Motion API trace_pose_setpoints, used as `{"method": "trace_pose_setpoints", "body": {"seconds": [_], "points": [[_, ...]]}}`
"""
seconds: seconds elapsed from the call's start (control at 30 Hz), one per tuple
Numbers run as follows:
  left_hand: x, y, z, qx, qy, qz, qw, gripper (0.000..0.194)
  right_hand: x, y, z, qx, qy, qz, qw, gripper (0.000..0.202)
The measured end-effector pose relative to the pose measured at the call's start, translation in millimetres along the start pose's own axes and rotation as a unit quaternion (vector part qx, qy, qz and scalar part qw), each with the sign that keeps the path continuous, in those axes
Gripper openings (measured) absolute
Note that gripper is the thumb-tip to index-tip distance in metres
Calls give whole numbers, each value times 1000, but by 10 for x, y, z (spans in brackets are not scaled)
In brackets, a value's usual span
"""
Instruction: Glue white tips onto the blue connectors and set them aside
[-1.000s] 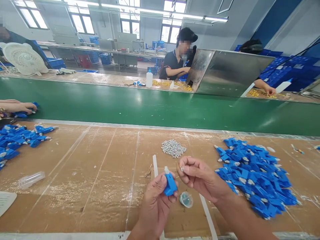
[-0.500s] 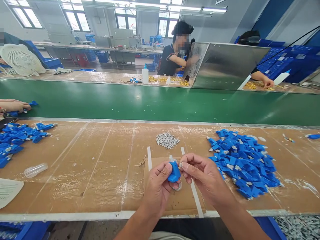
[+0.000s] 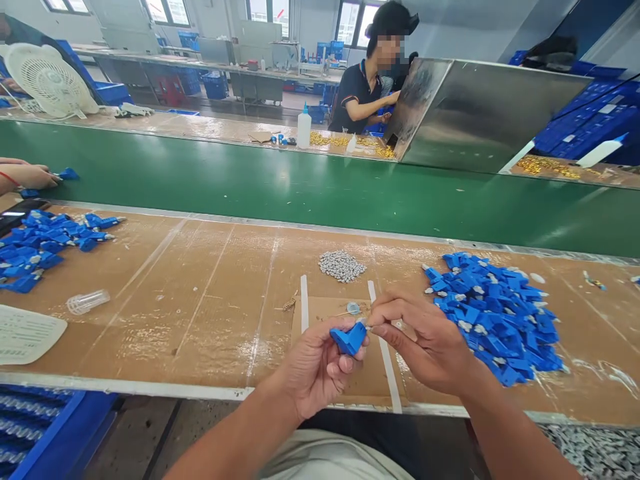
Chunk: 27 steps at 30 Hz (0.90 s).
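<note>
Pinching blue connector (image 3: 350, 338) in left hand (image 3: 315, 367) grip, right hand (image 3: 425, 340) fingertips closed at its tip, blue pile (image 3: 493, 313) beside

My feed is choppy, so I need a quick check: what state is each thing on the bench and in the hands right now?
Left hand: closed on a blue plastic connector housing, tilted.
Right hand: fingers pinched at the housing's end.
Heap of blue plastic housings: loose, on the bench to the right.
Pile of small grey-white parts: loose, beyond the hands.
Small clear round cap: lying on the brown cardboard sheet.
Clear plastic tube: lying on its side.
</note>
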State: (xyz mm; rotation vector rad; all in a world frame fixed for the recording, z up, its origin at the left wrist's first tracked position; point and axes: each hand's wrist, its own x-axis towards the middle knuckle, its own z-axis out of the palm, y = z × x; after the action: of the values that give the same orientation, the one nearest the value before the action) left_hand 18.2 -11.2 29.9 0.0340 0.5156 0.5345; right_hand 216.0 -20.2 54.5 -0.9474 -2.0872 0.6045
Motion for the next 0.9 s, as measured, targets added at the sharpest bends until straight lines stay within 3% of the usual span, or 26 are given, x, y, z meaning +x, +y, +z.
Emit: {"method": "trace_pose_setpoints", "body": {"seconds": [0.2,0.4,0.53,0.63,0.7,0.77,0.83,0.9], "points": [[25,-13,-27,9,-5,5,1000,15,-5,4,-9,-40,-35,-28,998,16],[58,7,-64,-6,-19,-29,999,13,-27,10,-53,-129,-63,-69,987,25],[87,12,-76,5,1,-18,1000,14,-15,28,-41,-181,-78,-103,975,34],[78,14,-52,24,27,-2,999,15,-37,52,-20,-163,-60,-105,979,33],[54,13,-27,45,43,6,998,15,-97,75,-4,-99,-3,-66,993,29],[29,8,-8,63,47,23,997,15,-183,99,23,7,92,16,996,28],[17,-6,-4,81,39,50,995,15,-266,115,70,125,175,130,968,23],[23,-29,-9,99,27,76,992,19,-320,118,147,248,185,235,921,22]]}}
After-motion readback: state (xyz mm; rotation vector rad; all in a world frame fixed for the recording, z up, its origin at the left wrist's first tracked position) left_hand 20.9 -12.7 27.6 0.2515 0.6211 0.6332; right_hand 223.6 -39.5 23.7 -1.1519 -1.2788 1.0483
